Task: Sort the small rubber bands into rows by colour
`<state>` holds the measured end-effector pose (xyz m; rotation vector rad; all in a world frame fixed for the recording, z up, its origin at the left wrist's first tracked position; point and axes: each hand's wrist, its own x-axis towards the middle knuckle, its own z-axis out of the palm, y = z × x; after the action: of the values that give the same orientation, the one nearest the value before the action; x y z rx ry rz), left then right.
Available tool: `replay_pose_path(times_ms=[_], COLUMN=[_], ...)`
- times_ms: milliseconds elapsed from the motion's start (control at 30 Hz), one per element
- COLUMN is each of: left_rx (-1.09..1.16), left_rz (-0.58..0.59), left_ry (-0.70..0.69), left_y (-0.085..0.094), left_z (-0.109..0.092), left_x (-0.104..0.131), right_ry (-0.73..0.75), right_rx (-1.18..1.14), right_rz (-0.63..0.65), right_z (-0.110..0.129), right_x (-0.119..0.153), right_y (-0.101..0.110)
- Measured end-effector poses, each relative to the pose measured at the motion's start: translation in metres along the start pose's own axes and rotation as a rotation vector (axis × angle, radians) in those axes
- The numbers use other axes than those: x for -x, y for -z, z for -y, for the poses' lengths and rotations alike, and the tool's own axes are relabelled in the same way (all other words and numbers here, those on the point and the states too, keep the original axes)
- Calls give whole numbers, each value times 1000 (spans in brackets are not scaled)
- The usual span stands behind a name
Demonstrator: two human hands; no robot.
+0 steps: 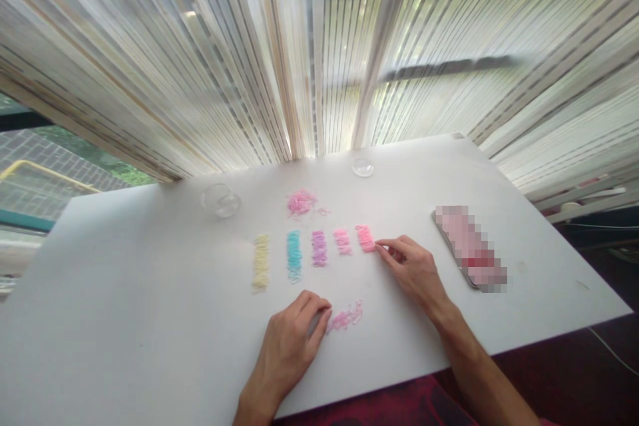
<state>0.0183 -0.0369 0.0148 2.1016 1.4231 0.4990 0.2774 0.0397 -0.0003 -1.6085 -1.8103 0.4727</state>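
My right hand point(412, 266) pinches thumb and forefinger together at the lower right end of a bright pink column point(365, 238) of small band-like pieces; what is between the fingertips is too small to make out. Beside a loose scatter of pink pieces point(345, 317) rests my left hand point(299, 326), thumb and forefinger closed, their contents hidden. Further left lie neat columns of similar thin pieces: light pink point(343, 242), purple point(319, 248), turquoise point(294, 256) and pale yellow point(260, 263). Behind them sits a larger pink heap point(301, 202) with stray pieces at its right.
Clear round containers or lids point(222, 202) stand at the back left of the white table point(150, 293), and a small clear dish point(363, 167) at the back. A blurred-out pink phone-shaped object point(469, 246) lies right of my right hand. String curtains point(309, 46) hang behind the table.
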Motion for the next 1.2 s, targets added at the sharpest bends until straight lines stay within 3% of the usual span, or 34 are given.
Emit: replay_pose_path(times_ms=[667, 800, 967, 1200], left_rx=[-4, -8, -27, -28], left_rz=[45, 53, 68, 63], left_ry=[12, 28, 46, 10], left_y=[1, 4, 6, 1], left_z=[2, 3, 0, -5], left_x=[8, 13, 15, 14], right_ry=[0, 78, 245, 311], right_rx=[-15, -48, -184, -199], right_rz=[-21, 57, 266, 429], right_z=[0, 7, 26, 40], right_x=[11, 23, 45, 59], right_y=[4, 4, -1, -9])
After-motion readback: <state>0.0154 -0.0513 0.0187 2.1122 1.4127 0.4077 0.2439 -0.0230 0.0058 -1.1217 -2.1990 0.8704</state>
